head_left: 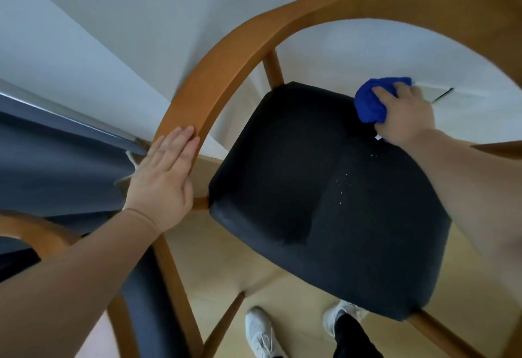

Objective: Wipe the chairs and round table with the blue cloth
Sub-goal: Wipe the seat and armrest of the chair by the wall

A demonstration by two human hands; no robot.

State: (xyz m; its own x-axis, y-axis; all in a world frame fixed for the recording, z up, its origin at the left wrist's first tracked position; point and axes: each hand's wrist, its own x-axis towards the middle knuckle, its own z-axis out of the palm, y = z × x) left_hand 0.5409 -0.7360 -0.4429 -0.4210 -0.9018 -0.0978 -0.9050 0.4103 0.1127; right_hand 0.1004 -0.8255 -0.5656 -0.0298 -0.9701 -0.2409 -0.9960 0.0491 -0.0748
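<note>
A wooden chair with a curved backrest (226, 55) and a black padded seat (324, 194) fills the view from above. My right hand (404, 115) grips a bunched blue cloth (370, 103) and presses it on the far right edge of the seat. Small white specks lie on the seat near the cloth. My left hand (166, 171) rests flat, fingers together, on the end of the curved wooden armrest at the left. The round table is not in view.
A second wooden chair (36, 230) shows at the lower left. A dark grey curtain (56, 160) hangs at the left beside a white wall. My white shoes (260, 332) stand on the light wooden floor below the seat.
</note>
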